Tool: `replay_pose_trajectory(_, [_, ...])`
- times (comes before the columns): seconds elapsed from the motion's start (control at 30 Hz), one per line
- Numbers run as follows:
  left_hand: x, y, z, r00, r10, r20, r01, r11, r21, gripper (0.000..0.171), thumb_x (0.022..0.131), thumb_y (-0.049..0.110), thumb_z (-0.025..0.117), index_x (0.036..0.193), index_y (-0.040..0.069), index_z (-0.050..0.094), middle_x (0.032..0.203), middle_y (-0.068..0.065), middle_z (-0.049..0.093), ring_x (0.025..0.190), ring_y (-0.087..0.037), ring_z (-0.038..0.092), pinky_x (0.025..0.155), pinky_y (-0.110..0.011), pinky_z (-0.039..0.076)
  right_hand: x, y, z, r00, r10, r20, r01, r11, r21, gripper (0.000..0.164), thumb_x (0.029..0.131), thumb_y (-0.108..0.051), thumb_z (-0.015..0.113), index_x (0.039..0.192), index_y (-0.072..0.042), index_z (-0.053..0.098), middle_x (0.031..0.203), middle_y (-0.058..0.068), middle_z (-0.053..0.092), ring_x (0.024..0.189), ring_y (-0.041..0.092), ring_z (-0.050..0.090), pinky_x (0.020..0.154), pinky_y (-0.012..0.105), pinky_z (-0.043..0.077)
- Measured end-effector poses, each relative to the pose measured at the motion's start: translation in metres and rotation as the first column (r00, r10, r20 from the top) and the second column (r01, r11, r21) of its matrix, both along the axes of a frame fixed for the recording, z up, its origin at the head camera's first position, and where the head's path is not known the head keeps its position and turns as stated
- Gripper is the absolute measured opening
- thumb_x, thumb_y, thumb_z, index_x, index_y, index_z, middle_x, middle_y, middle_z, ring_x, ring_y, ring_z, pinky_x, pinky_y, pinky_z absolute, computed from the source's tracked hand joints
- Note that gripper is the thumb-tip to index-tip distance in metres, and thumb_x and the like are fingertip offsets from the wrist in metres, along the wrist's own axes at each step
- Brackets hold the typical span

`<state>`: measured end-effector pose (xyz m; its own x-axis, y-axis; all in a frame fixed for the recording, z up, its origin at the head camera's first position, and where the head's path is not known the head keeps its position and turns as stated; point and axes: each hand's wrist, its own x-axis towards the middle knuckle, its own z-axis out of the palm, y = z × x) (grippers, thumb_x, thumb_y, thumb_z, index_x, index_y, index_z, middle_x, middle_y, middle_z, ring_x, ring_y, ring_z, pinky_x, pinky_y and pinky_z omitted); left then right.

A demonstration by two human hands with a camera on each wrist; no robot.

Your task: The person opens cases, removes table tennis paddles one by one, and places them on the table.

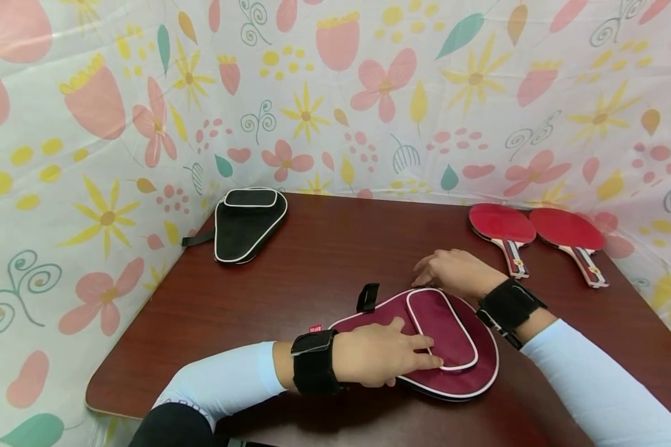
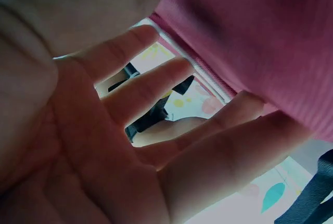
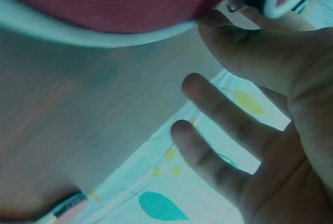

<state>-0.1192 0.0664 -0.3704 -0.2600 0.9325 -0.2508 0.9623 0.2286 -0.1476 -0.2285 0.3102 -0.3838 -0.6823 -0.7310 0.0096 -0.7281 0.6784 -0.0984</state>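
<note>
A maroon paddle-shaped case [image 1: 380,316] with white piping and a pocket on top lies at the front of the table. My left hand [image 1: 371,354] rests across its near left part, fingers straight and spread over the pocket's edge. At the far right edge of the case is my right hand [image 1: 455,272]. In the right wrist view, the right thumb [image 3: 250,52] touches the white-piped edge of the case [image 3: 130,5], while two fingers [image 3: 200,146] stretch loosely away from it. The thumb and the case hide whatever the right fingertips may pinch.
A black paddle case [image 1: 246,226] with white piping and a strap lies at the back left of the brown table [image 1: 335,248]. Two red table tennis paddles [image 1: 503,223] lie at the back right. A flowered cloth [image 1: 324,124] hangs behind the table.
</note>
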Motion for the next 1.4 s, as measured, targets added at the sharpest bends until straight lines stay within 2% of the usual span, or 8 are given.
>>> replay_pose_trajectory(0.23, [-0.001, 0.003, 0.003, 1.000, -0.005, -0.003, 0.005, 1.000, -0.016, 0.080, 0.087, 0.028, 0.083, 0.156, 0.035, 0.043, 0.156, 0.007, 0.044, 0.117, -0.016, 0.054, 0.090, -0.026, 0.041, -0.003, -0.001, -0.008, 0.999, 0.002, -0.033, -0.001, 1.000, 0.028, 0.035, 0.088, -0.003, 0.077, 0.097, -0.036, 0.083, 0.107, -0.006, 0.075, 0.101, 0.021, 0.069, 0.081, 0.047, 0.056])
replay_pose_trajectory(0.4, [-0.001, 0.004, 0.002, 1.000, 0.007, 0.016, -0.006, 1.000, -0.018, 0.081, 0.085, 0.031, 0.084, 0.155, 0.037, 0.043, 0.157, 0.006, 0.043, 0.117, -0.019, 0.053, 0.089, -0.024, 0.043, -0.004, 0.003, -0.014, 0.988, 0.027, -0.154, -0.021, 0.999, 0.040, 0.040, 0.083, 0.003, 0.074, 0.069, -0.035, 0.074, 0.084, -0.017, 0.071, 0.077, 0.012, 0.064, 0.063, 0.037, 0.048])
replay_pose_trajectory(0.53, [-0.004, 0.004, 0.004, 0.998, 0.034, 0.052, -0.033, 0.999, -0.019, 0.083, 0.083, 0.035, 0.086, 0.154, 0.040, 0.044, 0.157, 0.007, 0.044, 0.120, -0.022, 0.052, 0.088, -0.024, 0.045, -0.003, 0.005, -0.012, 0.991, 0.019, -0.134, -0.015, 0.999, 0.029, 0.046, 0.079, 0.006, 0.071, 0.061, -0.036, 0.064, 0.072, -0.021, 0.064, 0.064, 0.004, 0.056, 0.057, 0.032, 0.041])
replay_pose_trajectory(0.83, [-0.008, 0.003, 0.006, 0.996, 0.047, 0.081, -0.046, 0.999, -0.021, 0.083, 0.082, 0.033, 0.087, 0.153, 0.039, 0.045, 0.157, 0.008, 0.044, 0.127, -0.019, 0.049, 0.093, -0.025, 0.043, 0.007, 0.000, 0.008, 0.998, -0.027, 0.049, 0.026, 0.999, 0.027, 0.036, 0.088, 0.000, 0.074, 0.095, -0.034, 0.083, 0.091, -0.018, 0.074, 0.089, 0.011, 0.071, 0.074, 0.040, 0.059])
replay_pose_trajectory(1.03, [-0.008, 0.002, 0.004, 0.994, 0.054, 0.097, -0.052, 0.998, -0.022, 0.083, 0.082, 0.033, 0.086, 0.154, 0.039, 0.045, 0.157, 0.007, 0.043, 0.125, -0.020, 0.049, 0.092, -0.025, 0.043, 0.006, -0.005, 0.007, 1.000, -0.030, 0.000, 0.029, 0.998, 0.061, 0.032, 0.087, -0.001, 0.075, 0.088, -0.032, 0.083, 0.089, -0.014, 0.075, 0.085, 0.013, 0.070, 0.071, 0.039, 0.057])
replay_pose_trajectory(1.23, [-0.009, 0.001, 0.005, 0.991, 0.063, 0.118, -0.062, 0.998, -0.016, 0.083, 0.082, 0.033, 0.087, 0.154, 0.041, 0.044, 0.158, 0.008, 0.042, 0.122, -0.021, 0.049, 0.088, -0.025, 0.045, 0.004, -0.009, 0.005, 0.994, 0.027, -0.107, -0.020, 0.997, 0.070, 0.044, 0.077, 0.010, 0.068, 0.055, -0.027, 0.058, 0.061, -0.020, 0.047, 0.058, 0.004, 0.037, 0.053, 0.028, 0.035])
replay_pose_trajectory(1.33, [-0.009, 0.001, 0.005, 0.989, 0.061, 0.134, -0.060, 0.998, -0.013, 0.084, 0.082, 0.031, 0.088, 0.153, 0.040, 0.045, 0.158, 0.007, 0.042, 0.126, -0.020, 0.051, 0.098, -0.030, 0.046, 0.004, -0.009, 0.004, 0.989, 0.067, -0.135, -0.059, 0.996, 0.061, 0.044, 0.072, 0.013, 0.063, 0.052, -0.024, 0.050, 0.060, -0.019, 0.032, 0.059, 0.005, 0.026, 0.053, 0.027, 0.027])
replay_pose_trajectory(1.4, [-0.010, 0.001, 0.006, 0.986, 0.061, 0.156, -0.060, 0.998, -0.013, 0.084, 0.082, 0.028, 0.088, 0.154, 0.038, 0.046, 0.158, 0.006, 0.042, 0.132, -0.017, 0.051, 0.105, -0.036, 0.045, 0.004, -0.008, 0.003, 0.986, 0.085, -0.140, -0.078, 0.995, 0.057, 0.044, 0.072, 0.013, 0.063, 0.053, -0.025, 0.052, 0.060, -0.021, 0.036, 0.058, 0.003, 0.028, 0.053, 0.027, 0.028])
